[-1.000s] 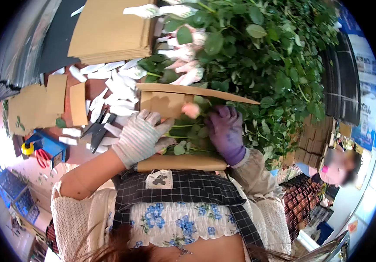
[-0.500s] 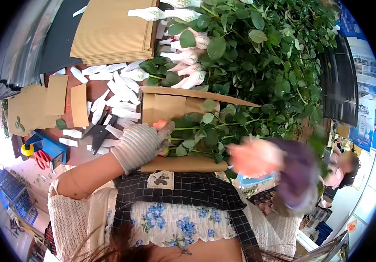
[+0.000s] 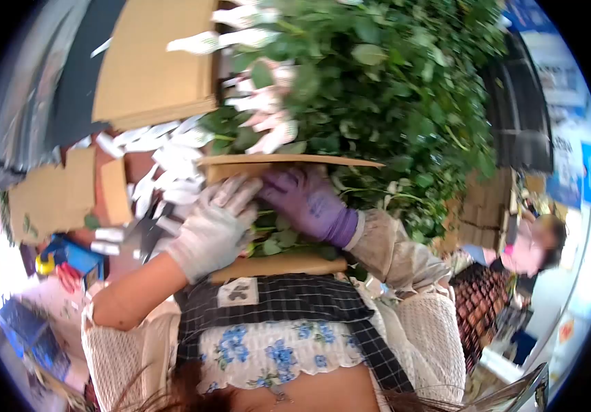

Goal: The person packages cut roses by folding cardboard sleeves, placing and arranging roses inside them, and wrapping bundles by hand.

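Observation:
My left hand (image 3: 216,223), in a pale glove, curls over the heads of the roses (image 3: 278,242), which are mostly hidden under it. Beside it my right hand (image 3: 309,206), in a purple glove, reaches in from the right, with bent fingers close to the left fingertips. What the right fingers hold is hidden. Leafy stems run rightward beneath both hands. A folded brown cardboard sheet (image 3: 278,266) lies under the roses, its far side standing up behind the hands.
Beyond the cardboard lie netted roses (image 3: 275,134) with a large mass of green foliage (image 3: 405,103). White foam sleeves (image 3: 178,161) are scattered at the left. A cardboard stack (image 3: 154,62) sits at the back left. A person in pink (image 3: 525,247) is at the right.
My right hand has moved left from beyond the cardboard's right end to beside my left hand. My left hand remains over the rose heads. The whole view has shifted slightly.

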Demonstrator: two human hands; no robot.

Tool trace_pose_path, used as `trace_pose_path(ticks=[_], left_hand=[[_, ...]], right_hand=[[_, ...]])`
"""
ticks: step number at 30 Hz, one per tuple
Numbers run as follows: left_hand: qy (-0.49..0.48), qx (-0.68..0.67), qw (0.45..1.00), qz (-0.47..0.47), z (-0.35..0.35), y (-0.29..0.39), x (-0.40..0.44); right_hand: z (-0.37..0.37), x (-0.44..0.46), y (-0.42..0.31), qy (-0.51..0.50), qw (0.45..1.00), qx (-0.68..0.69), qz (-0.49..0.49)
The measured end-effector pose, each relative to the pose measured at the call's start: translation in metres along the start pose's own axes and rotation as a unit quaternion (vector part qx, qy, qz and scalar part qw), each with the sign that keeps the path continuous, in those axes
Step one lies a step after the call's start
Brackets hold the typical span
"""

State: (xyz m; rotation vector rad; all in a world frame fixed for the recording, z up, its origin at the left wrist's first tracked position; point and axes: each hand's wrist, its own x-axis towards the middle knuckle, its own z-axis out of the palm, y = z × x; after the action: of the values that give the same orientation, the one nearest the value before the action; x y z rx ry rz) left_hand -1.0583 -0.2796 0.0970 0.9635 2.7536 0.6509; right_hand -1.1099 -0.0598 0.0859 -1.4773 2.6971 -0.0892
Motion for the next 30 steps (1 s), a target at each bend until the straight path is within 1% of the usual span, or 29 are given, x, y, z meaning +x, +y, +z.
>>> trace_pose_path(ticks=[2, 5, 6, 8, 11, 12, 14, 15, 18, 19, 20, 21, 22, 24, 25, 26, 28, 30], left_hand=[[-0.033, -0.021, 0.999, -0.022, 0.005, 0.000, 0.002], [-0.003, -0.020, 1.000, -0.012, 0.009, 0.001, 0.000], [-0.001, -0.016, 1.000, -0.011, 0.010, 0.000, -0.001], [-0.001, -0.003, 1.000, -0.004, 0.011, 0.001, -0.001], [-0.021, 0.002, 1.000, -0.008, 0.010, 0.003, 0.002], [-0.031, 0.005, 0.999, -0.009, 0.008, 0.003, 0.002], [-0.022, 0.001, 1.000, 0.008, 0.014, -0.004, -0.001], [-0.026, -0.001, 1.000, 0.006, 0.014, -0.004, 0.000], [-0.031, -0.008, 0.999, 0.005, 0.014, -0.005, 0.000], [-0.038, -0.012, 0.999, 0.006, 0.013, -0.005, 0.000], [-0.043, -0.014, 0.999, 0.005, 0.012, -0.005, 0.001], [-0.045, -0.009, 0.999, 0.005, 0.010, -0.004, 0.002], [-0.039, -0.007, 0.999, 0.007, 0.012, -0.005, 0.001], [-0.028, -0.005, 1.000, 0.007, 0.019, -0.008, -0.002], [-0.035, -0.007, 0.999, 0.003, 0.016, -0.006, -0.002], [-0.026, -0.006, 1.000, -0.003, 0.013, -0.007, -0.002], [-0.028, -0.010, 1.000, 0.007, 0.011, -0.006, -0.004], [-0.040, -0.024, 0.999, -0.002, 0.009, -0.008, -0.004]], right_hand=[[-0.036, -0.024, -0.001, 0.114, 0.985, 0.114, 0.057], [-0.026, -0.117, 0.018, 0.209, 0.967, 0.005, 0.146], [-0.033, -0.130, 0.018, 0.158, 0.966, -0.023, 0.205], [-0.028, -0.139, 0.023, 0.135, 0.945, -0.106, 0.278], [-0.029, -0.125, 0.049, 0.085, 0.962, -0.129, 0.224], [-0.027, -0.122, 0.061, -0.012, 0.969, -0.096, 0.227], [-0.021, -0.113, 0.084, -0.203, 0.953, -0.017, 0.225], [-0.031, -0.109, 0.089, -0.199, 0.960, -0.016, 0.197], [-0.080, -0.110, 0.083, -0.245, 0.951, 0.051, 0.183], [-0.089, -0.113, 0.073, -0.253, 0.950, 0.035, 0.181], [-0.079, -0.120, 0.070, -0.225, 0.955, 0.040, 0.187], [-0.054, -0.131, 0.072, -0.196, 0.961, 0.044, 0.191], [-0.026, -0.141, 0.076, -0.167, 0.966, 0.048, 0.192], [0.054, -0.164, 0.082, -0.109, 0.975, 0.073, 0.181], [0.073, -0.167, 0.085, -0.081, 0.977, 0.087, 0.175], [0.049, -0.151, 0.089, -0.094, 0.975, 0.101, 0.173], [-0.045, -0.123, 0.063, -0.122, 0.962, 0.141, 0.198], [-0.114, -0.107, 0.059, -0.112, 0.979, 0.042, 0.162]])
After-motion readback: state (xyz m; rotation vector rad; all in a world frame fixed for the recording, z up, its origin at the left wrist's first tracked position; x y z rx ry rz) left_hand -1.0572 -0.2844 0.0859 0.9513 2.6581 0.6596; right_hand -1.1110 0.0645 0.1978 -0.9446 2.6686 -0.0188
